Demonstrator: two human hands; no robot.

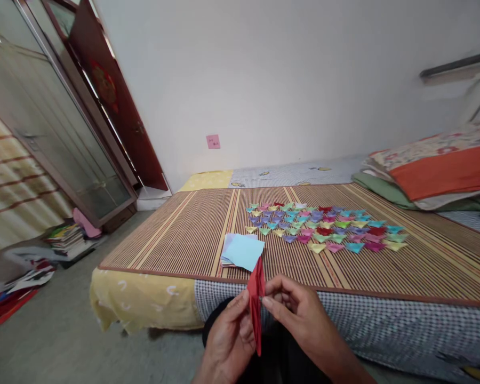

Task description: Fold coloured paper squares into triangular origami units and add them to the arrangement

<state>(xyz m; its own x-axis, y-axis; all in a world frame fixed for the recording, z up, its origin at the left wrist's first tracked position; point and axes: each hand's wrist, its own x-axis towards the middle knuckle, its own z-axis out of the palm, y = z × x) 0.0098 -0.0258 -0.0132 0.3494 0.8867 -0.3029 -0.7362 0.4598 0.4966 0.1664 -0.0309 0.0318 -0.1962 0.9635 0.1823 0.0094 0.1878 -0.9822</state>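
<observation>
A folded piece of red paper is held upright in front of me, over my lap and just short of the bed's edge. My left hand grips its left side between thumb and fingers. On the other side, my right hand pinches the paper's edge with thumb and forefinger. Just beyond the red paper lies a stack of square paper sheets, a light blue one on top. Several rows of small folded paper pieces in many colours are spread to the right of the stack.
A striped mat covers the bed, and its patterned sheet hangs over the front edge. Folded bedding is piled at the right. A pink note sticks to the wall. Books are stacked at left near a glass door.
</observation>
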